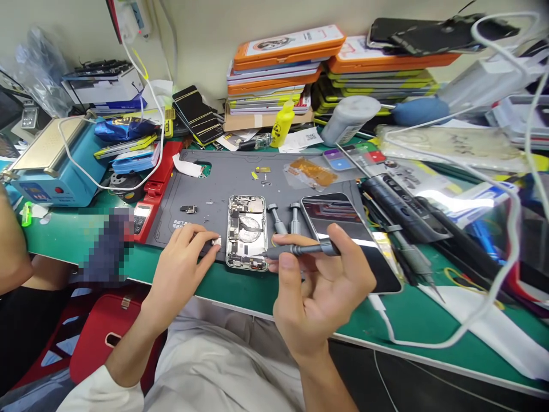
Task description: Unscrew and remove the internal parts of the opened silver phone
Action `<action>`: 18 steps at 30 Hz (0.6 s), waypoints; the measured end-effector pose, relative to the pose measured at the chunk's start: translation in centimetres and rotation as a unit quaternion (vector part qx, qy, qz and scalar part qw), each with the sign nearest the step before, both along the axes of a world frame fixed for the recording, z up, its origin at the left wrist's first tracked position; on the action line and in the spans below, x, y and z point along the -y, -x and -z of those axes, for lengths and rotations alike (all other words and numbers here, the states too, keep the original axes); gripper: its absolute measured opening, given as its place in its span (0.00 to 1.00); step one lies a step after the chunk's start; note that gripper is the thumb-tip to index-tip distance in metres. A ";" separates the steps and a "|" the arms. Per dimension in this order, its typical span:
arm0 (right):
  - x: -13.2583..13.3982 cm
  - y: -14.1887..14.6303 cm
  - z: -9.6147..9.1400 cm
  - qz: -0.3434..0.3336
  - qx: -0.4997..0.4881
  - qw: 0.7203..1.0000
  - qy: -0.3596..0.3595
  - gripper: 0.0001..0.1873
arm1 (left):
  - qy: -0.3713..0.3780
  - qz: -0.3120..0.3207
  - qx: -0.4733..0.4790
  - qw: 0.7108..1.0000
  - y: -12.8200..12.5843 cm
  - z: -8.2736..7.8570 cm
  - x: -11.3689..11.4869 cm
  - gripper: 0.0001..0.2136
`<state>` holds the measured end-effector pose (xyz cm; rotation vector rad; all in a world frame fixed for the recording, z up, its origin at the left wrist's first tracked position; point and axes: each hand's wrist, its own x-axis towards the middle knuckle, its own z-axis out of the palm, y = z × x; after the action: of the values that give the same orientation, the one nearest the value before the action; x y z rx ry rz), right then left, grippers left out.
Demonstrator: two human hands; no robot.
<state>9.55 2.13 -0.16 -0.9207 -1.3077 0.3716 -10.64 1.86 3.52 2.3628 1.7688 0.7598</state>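
An opened phone body point(247, 232), its circuit boards and round coil exposed, lies on the dark grey work mat point(201, 183). Just left of it, my left hand point(182, 252) has thumb and forefinger closed on a small silvery part point(217, 242); its exact kind is too small to make out. A grey screwdriver point(300, 249) lies across the fingers of my right hand point(319, 286), tilted nearly level, its tip over the phone's lower right edge. Two more screwdrivers point(294, 217) rest right of the phone body. Beside them is a phone screen point(351, 240), dark and glossy.
Stacked orange and yellow boxes point(274, 68) line the back wall. A yellow bottle point(282, 125) stands before them. At left are a blue heating machine point(64, 166) and another person's arm point(12, 246). A white cable point(510, 246) loops over tools at right.
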 end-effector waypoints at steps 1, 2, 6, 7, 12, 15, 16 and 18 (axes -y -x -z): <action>0.0 0.0 0.0 0.002 0.001 1.000 0.003 0.38 | 0.004 0.002 0.014 1.000 -0.2 -0.1 -0.1 0.06; 0.0 0.0 -0.1 0.006 0.002 1.000 0.006 0.37 | 0.008 0.008 0.029 1.000 -0.4 -0.1 -0.2 0.06; -0.1 0.1 -0.6 0.026 0.001 1.000 0.002 0.35 | -0.007 0.040 0.021 0.999 -1.1 0.1 -0.7 0.06; -0.1 0.1 -0.7 0.031 0.002 0.999 -0.005 0.35 | -0.014 0.046 0.008 0.999 -1.1 0.2 -0.8 0.06; -0.4 0.2 -0.9 0.048 0.004 0.999 -0.018 0.33 | -0.020 0.057 0.001 0.998 -0.9 0.6 -1.0 0.08; -0.3 0.2 -0.9 0.047 -0.004 0.999 -0.019 0.34 | -0.026 0.062 0.009 0.998 -0.7 0.7 -0.9 0.08; -0.3 0.2 -0.9 0.046 -0.005 0.999 -0.017 0.34 | -0.031 0.064 0.010 0.997 -0.6 0.8 -0.8 0.08; -0.2 0.2 -0.9 0.042 -0.009 0.999 -0.007 0.34 | -0.041 0.071 0.007 0.997 -0.5 0.9 -0.7 0.09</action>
<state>9.35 2.34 0.70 -0.9561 -1.2492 0.3046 -10.14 2.59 2.65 2.4972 1.5725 0.8417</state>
